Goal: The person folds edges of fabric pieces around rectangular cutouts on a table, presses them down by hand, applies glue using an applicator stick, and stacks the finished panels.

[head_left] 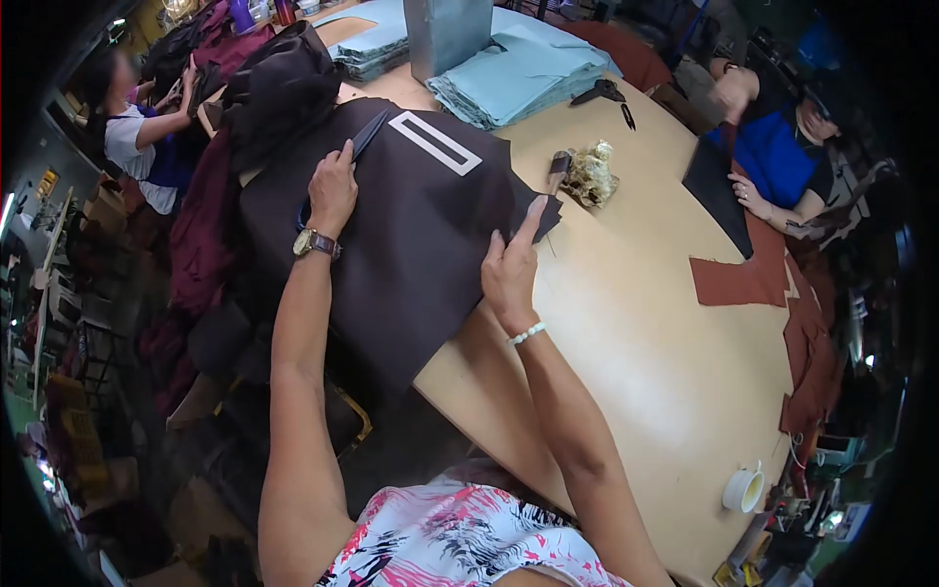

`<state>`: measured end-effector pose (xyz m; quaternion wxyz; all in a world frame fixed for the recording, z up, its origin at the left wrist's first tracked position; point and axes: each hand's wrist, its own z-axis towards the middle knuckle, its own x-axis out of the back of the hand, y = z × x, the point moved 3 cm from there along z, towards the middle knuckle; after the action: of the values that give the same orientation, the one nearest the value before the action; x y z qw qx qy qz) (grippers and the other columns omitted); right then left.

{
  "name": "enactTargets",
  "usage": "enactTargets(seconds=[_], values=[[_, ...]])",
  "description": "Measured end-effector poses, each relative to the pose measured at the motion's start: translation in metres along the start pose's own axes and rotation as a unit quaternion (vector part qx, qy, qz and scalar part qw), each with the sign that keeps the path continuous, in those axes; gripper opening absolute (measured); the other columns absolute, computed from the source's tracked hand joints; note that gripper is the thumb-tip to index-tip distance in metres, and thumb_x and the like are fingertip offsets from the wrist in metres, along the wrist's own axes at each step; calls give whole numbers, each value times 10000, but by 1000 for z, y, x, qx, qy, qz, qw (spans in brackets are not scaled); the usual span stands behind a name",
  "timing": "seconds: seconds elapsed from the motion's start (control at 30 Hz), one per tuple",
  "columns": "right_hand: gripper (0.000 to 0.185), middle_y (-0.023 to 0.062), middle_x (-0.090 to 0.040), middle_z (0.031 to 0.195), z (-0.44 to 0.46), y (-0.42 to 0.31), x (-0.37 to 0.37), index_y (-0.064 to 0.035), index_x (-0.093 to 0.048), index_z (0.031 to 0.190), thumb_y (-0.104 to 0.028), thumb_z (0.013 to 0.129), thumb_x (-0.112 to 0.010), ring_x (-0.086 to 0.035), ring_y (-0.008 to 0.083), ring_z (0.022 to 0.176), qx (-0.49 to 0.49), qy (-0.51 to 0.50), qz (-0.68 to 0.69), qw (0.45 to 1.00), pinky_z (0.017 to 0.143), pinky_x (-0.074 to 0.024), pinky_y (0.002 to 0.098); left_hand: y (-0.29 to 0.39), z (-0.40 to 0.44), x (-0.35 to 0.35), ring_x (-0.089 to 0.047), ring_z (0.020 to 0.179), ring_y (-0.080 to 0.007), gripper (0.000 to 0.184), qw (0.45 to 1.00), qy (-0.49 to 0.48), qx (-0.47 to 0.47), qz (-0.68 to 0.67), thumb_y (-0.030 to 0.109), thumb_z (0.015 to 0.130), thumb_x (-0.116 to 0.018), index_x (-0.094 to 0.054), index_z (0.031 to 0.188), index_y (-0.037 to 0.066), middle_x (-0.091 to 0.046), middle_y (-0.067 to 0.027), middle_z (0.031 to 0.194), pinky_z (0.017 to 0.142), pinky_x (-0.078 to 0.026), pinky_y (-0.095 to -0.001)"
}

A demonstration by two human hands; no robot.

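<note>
A: Left hand first. What is noted?

B: Scissors (368, 139) are held in the left hand (333, 196); the fingers are curled round the handle end, and the blades are pointed away from the body, seemingly together. A watch (315, 243) is worn on that wrist.

A: And the right?

B: The right hand (512, 269) is placed at the right-hand edge of the dark fabric (391, 264). Index finger extended, thumb set apart from it. Whether cloth is pinched beneath cannot be told. A pale beaded bracelet (527, 334) is worn.

A: Position of the fabric?

B: Spread partly on the table (646, 372), with its near part hung past the edge. A white rectangular frame (435, 143) is seen flat on its upper part, just beside the scissors.

A: Surroundings?

B: A brush (559, 168) and a crumpled yellowish lump (593, 176) are found near the right hand. Pale blue cloth (518, 76) is stacked beyond, beside a grey metal block (448, 37). Across the table, rust-coloured cloth (738, 282) is handled by a co-worker (768, 147).
</note>
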<state>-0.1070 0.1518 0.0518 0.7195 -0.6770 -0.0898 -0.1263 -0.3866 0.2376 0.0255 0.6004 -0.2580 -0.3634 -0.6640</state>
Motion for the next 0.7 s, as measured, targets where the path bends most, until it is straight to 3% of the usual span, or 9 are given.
enactTargets(seconds=[0.1,0.2,0.3,0.4,0.43,0.53,0.6,0.67,0.7], values=[[760,327,-317,1364,3,-6,22,43,29,1410,-40,853,-480,-478,410,1160,65,74,6,995,996,-365,349,-8,11,7,-588,883,-314,377,999,-14,23,31,116,848,-542,-516,1221,65,-587,-136,996,758,-488,-407],[731,274,-79,1472,-3,7,64,82,-39,1402,-39,845,-497,-110,322,1382,128,124,66,982,1112,-122,310,-23,21,16,-598,856,-320,356,998,54,-26,13,137,859,-527,-524,1207,65,-591,-141,957,724,-491,-418],[718,244,-234,1418,-23,43,129,87,-84,1401,-15,841,-521,-300,276,1288,32,109,168,979,1056,-243,298,-22,22,18,-599,859,-325,366,999,17,-21,22,159,864,-526,-512,1222,87,-595,-137,954,735,-484,-431],[690,228,-508,1183,-77,64,199,66,-96,1408,23,849,-498,-547,222,1021,-61,115,206,970,891,-433,268,-29,16,-15,-576,928,-347,379,994,-84,-33,65,199,866,-534,-507,1225,80,-589,-146,998,785,-468,-439],[681,196,-580,1044,-98,71,220,53,-99,1412,44,851,-484,-588,169,878,-54,151,227,961,792,-473,236,-15,15,-12,-553,975,-358,398,993,-52,-72,80,222,869,-537,-498,1231,63,-575,-162,1048,832,-450,-432],[680,230,-543,1142,-164,117,287,67,-142,1401,2,845,-529,-571,207,977,-116,255,136,950,856,-456,270,66,12,10,-470,1118,-379,457,982,43,-178,53,275,876,-543,-475,1243,12,-516,-209,1197,973,-368,-421],[706,252,-497,1217,-208,133,320,78,-180,1387,-50,824,-587,-534,254,1066,-135,342,-1,930,919,-419,294,146,2,25,-437,1162,-376,434,973,9,-221,-63,256,887,-530,-483,1235,1,-493,-207,1243,1008,-334,-431],[738,270,-449,1279,-247,150,346,89,-212,1373,-95,799,-637,-487,290,1148,-134,395,-98,904,973,-379,313,235,-29,46,-422,1180,-364,379,914,42,-394,-86,231,909,-499,-500,1212,4,-468,-191,1276,1008,-335,-415],[755,276,-425,1304,-262,162,357,93,-225,1367,-114,784,-658,-459,303,1184,-120,410,-128,895,995,-357,319,281,-49,66,-417,1191,-357,362,911,-40,-383,-147,236,897,-521,-511,1183,13,-461,-188,1281,1002,-337,-400]])
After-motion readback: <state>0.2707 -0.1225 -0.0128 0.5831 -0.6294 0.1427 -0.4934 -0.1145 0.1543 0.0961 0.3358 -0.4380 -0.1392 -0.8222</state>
